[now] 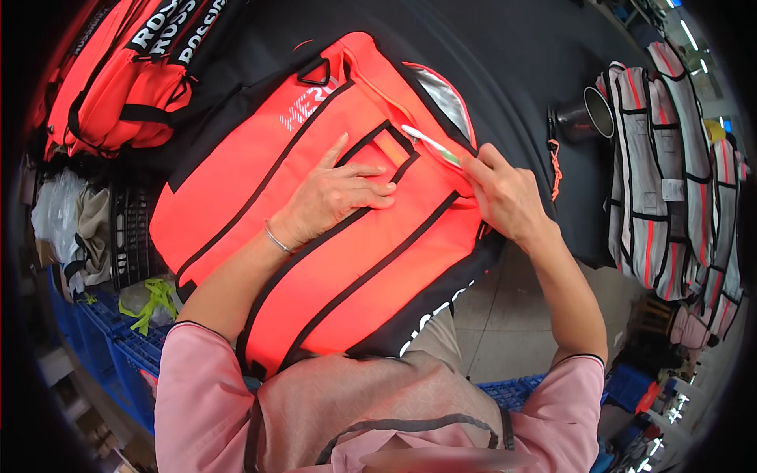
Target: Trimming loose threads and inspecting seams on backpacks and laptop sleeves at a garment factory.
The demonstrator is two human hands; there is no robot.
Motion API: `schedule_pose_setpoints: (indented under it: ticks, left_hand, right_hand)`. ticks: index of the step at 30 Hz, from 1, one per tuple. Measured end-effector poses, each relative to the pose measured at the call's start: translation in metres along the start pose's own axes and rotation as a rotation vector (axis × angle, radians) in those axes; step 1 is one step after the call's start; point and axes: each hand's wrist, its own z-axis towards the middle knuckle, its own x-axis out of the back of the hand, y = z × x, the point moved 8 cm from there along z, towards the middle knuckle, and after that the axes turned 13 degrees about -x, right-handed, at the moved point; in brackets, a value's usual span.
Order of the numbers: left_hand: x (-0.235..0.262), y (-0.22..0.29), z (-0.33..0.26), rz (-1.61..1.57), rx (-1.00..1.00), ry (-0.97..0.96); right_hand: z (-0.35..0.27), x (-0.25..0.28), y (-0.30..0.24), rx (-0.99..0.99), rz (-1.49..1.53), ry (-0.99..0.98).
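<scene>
A large bright orange bag point(331, 260) with black straps and black trim lies flat on a black table point(505, 55) in front of me. My left hand point(335, 195) rests palm down on the bag's front, fingers apart, beside a small strap loop. My right hand point(501, 193) pinches a thin white and green pen-like tool point(430, 144) at the bag's upper right edge, its tip pointing toward the open grey-lined top of the bag.
More orange bags point(118, 71) are stacked at the upper left. A metal cup point(587, 117) stands on the table at the right. Grey and red striped bags point(670, 173) hang at the far right. Blue crates point(118, 347) and a black crate sit at the lower left.
</scene>
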Motion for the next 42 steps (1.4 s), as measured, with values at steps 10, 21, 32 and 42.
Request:
schedule_pose_setpoints:
  ticks: [10, 21, 32, 42]
  left_hand:
    - [0.002, -0.001, 0.002, -0.004, 0.004, 0.020]
    - [0.004, -0.005, 0.000, -0.059, 0.032, 0.055]
    - [0.007, -0.006, -0.004, -0.027, 0.044, 0.103]
    - [0.003, -0.010, -0.001, -0.058, 0.019, 0.129]
  right_hand:
    - [0.007, -0.005, -0.005, 0.037, 0.091, 0.017]
    - [0.013, -0.010, -0.005, 0.006, 0.067, -0.027]
    - [-0.066, 0.052, 0.008, -0.010, -0.172, -0.297]
    - [-0.039, 0.014, -0.003, -0.001, -0.123, -0.070]
